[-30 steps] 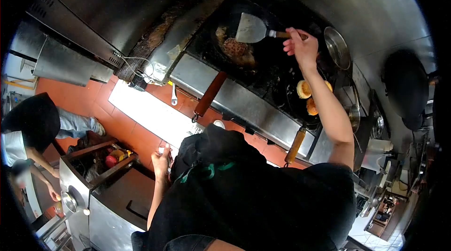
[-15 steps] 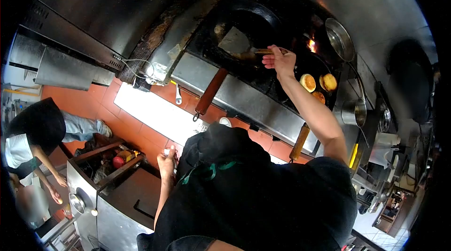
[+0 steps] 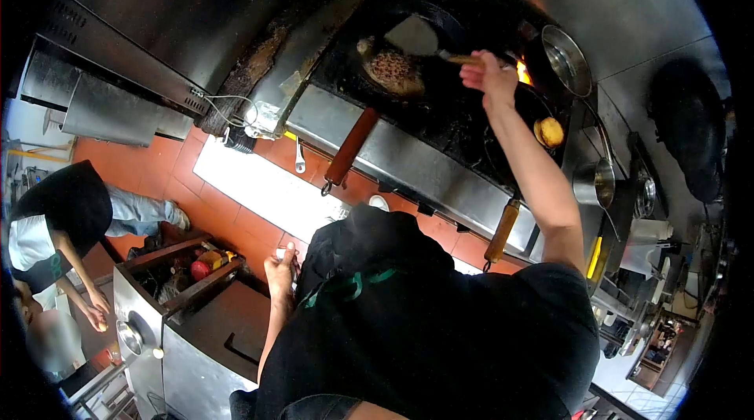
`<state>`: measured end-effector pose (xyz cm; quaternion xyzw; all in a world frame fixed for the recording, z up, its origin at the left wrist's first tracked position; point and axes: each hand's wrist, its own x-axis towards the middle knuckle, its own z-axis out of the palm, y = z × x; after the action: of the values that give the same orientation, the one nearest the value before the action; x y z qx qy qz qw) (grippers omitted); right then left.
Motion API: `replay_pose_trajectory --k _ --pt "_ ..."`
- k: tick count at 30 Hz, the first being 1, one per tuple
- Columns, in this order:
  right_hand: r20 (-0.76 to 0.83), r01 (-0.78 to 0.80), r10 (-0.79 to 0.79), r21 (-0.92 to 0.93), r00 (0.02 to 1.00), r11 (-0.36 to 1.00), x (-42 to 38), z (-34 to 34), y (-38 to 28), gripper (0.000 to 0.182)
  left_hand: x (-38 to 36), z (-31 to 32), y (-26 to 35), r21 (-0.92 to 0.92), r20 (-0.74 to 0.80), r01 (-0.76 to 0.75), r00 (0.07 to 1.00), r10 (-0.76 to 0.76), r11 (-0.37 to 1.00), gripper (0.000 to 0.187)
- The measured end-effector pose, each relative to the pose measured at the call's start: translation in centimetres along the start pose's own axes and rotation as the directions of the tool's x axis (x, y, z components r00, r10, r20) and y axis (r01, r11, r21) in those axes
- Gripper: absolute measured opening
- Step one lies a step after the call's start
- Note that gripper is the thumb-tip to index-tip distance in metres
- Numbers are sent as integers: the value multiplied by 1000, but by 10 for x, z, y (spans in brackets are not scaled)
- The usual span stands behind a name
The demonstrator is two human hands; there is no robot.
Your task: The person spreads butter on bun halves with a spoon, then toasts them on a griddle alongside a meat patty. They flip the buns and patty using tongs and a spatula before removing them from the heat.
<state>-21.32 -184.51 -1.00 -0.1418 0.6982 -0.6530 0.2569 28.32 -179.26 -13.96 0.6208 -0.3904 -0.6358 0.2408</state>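
Note:
My right hand (image 3: 495, 80) grips the wooden handle of a spatula (image 3: 413, 35). Its flat metal blade hovers at the far side of a dark frying pan (image 3: 444, 18) on the stove. Nearer in that pan lies a browned meat patty (image 3: 397, 73), apart from the blade. A toasted bun half (image 3: 549, 132) sits in a second pan to the right, partly behind my forearm. Down by my apron, my left hand (image 3: 280, 272) is closed, thumb up, around something small that I cannot make out.
Pan handles, one red-brown (image 3: 351, 151) and one wooden (image 3: 502, 233), jut over the stove's front edge. A flame (image 3: 523, 72) burns beside my right hand. Steel pans (image 3: 566, 61) stand at right. At left, a co-worker (image 3: 63, 200) stands near an open drawer (image 3: 184, 278).
My right hand and the spatula have moved away from me and slightly right, uncovering the patty. My forearm now hides two of the bun halves' places. My left hand stays put.

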Motion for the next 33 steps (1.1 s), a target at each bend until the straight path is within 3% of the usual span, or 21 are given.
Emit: replay_pose_trajectory --k 3,5,6,7,8,11,12,14,18,20,24,25,28,30,32,33 --pt "-40 75 -75 -9 996 997 9 -2 -28 27 1 0 -5 20 19 -6 1000 6 1000 31" --pt "47 359 -361 -291 931 887 16 1 -42 28 0 1 -3 22 29 -14 999 14 1000 31" --pt "161 538 -526 -437 835 720 25 1 -43 23 -2 2 1 20 30 2 1000 -2 1000 31" --pt "308 740 -738 -563 600 367 28 6 -48 20 -4 4 4 19 32 18 999 -19 1000 30" --pt "488 797 -813 -602 316 -52 28 14 -53 17 -3 5 6 28 37 19 999 -20 999 30" --pt "719 772 -634 -565 286 -292 12 43 -58 11 -1 8 9 38 63 -11 998 9 999 30" --pt "768 785 -548 -547 332 -291 16 52 -52 11 0 9 8 36 68 -25 997 23 999 29" --pt "841 815 -450 -470 299 -338 20 69 -43 11 1 9 6 32 69 -42 997 40 999 29" --pt "876 841 -413 -406 247 -358 16 87 -28 13 2 6 -5 8 80 -31 996 30 999 28" --pt "921 866 -367 -286 129 -411 13 93 -24 14 -2 7 -5 -1 60 -11 998 11 1000 28" --pt "950 884 -292 -231 114 -407 6 86 -31 16 -3 3 -17 -42 14 -35 999 36 999 28" --pt "964 864 -251 -201 91 -461 4 85 -35 16 -3 2 -18 -40 12 -26 1000 26 999 29" --pt "963 871 -268 -163 37 -464 11 79 -24 17 -5 6 -17 -58 -22 -1 1000 0 998 28" --pt "971 889 -105 -239 215 -390 -12 72 -51 19 -9 7 -20 -110 -26 -21 999 19 994 27" --pt "955 926 -293 -147 41 -348 21 45 -38 24 -16 13 -23 -106 -123 76 988 -89 991 18" --pt "954 945 -231 -243 192 -220 15 44 -51 26 -19 16 -28 -126 -198 103 972 -127 987 18"
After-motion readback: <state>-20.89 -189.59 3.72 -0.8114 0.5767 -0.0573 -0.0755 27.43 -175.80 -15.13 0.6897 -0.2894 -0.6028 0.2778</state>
